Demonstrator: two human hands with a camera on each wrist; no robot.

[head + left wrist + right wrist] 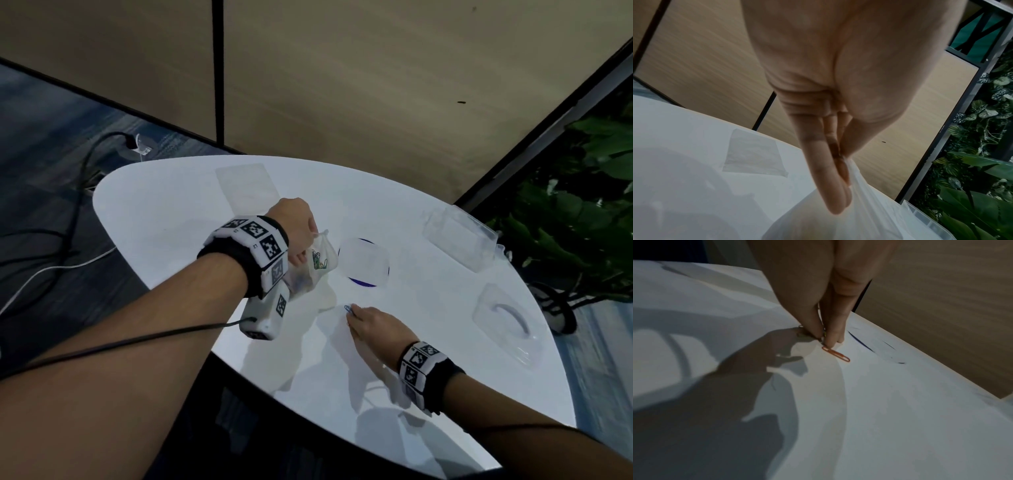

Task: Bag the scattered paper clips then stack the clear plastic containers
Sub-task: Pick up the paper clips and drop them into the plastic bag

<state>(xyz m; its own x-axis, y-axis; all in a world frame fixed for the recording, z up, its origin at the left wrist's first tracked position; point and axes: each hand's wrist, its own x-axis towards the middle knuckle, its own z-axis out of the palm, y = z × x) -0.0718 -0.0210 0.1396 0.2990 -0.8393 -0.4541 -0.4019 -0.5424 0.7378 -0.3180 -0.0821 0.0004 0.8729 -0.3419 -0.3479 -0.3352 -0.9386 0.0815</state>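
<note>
My right hand (830,308) is down on the white table (178,219) near its front edge, thumb and fingertips (831,339) drawn together, pinching at a small cluster of clips. The orange paper clip (836,354) lies flat just past those fingertips, touching them at its near end, its long axis running away from my hand toward the right edge; from my head I see a clip (348,308) at the fingertips that looks bluish, so colour is unsure. Whether I have it lifted yet I cannot tell.

My left hand (294,236) is up over the middle of the table, fingers clamped on the gathered mouth of the thin, crinkly plastic bag (317,263), which hangs with coloured clips already inside. The bag sits just beyond and left of my right hand, so I judge the carry will be short.

Further out are the clear, thin-walled containers: a rounded square one (364,262) just right of the bag, a rectangular one (459,236) near the far right edge, another (503,318) by the right edge, and a flat clear piece (245,186) toward the far edge.
</note>
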